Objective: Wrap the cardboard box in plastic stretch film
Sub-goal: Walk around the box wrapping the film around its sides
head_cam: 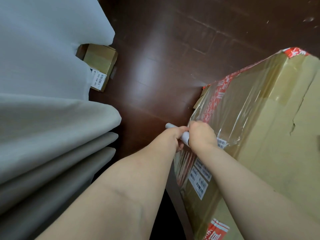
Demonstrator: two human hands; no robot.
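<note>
Cardboard box (270, 139): film (242, 108) over corner, long axis up-right.
Roll (185, 135): against that corner, axis upper-left to lower-right.
Left hand (173, 138): curled round roll.
Right hand (201, 135): curled round roll.

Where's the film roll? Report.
Head view, centre: the pale grey film roll is gripped between left hand and right hand, at the left edge of the large brown cardboard box.

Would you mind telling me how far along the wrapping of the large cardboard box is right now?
Done: stretch film already covers a band along the left side and top edge of the cardboard box. In hand: the left hand and right hand both grip the film roll at the near corner. Left: most of the top is bare cardboard, so more passes seem needed.
</note>
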